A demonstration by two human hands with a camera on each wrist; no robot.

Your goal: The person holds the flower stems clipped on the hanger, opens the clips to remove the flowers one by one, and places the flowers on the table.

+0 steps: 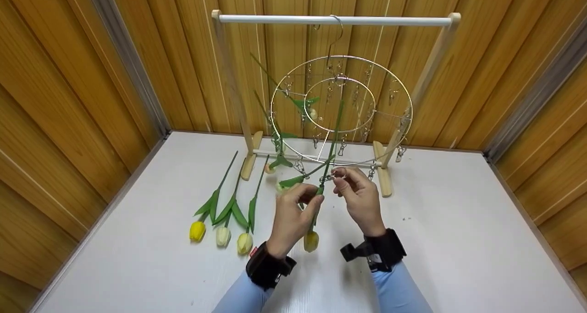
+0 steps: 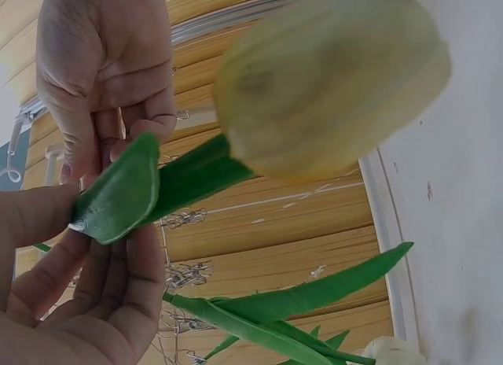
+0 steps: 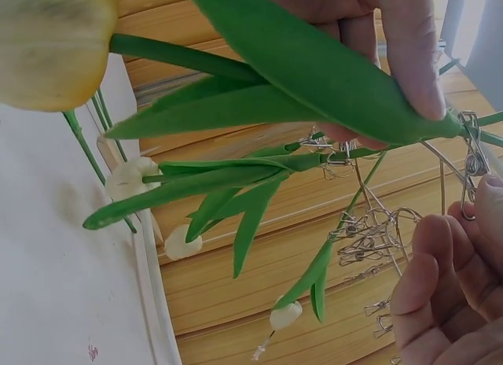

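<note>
My left hand [image 1: 293,216] pinches an artificial yellow tulip [image 1: 311,242] at the base of its leaves, bloom downward and stem up. Across the stem from it, my right hand [image 1: 362,203] pinches a small metal wire clip [image 3: 474,156]. In the right wrist view this clip sits around the stem just above the leaves. It belongs to a round metal clip hanger [image 1: 341,56] with two rings. Other tulips hang bloom-down from the hanger's left side, among them one with a white bloom [image 3: 135,178].
The hanger hooks over the white bar [image 1: 275,18] of a wooden-legged rack [image 1: 435,65]. Left on the white table [image 1: 458,239] lie a bright yellow tulip [image 1: 197,231], a white tulip [image 1: 223,236] and a pale yellow tulip [image 1: 245,243]. Several loose clips dangle from the rings. Wooden panels [image 1: 183,74] stand behind.
</note>
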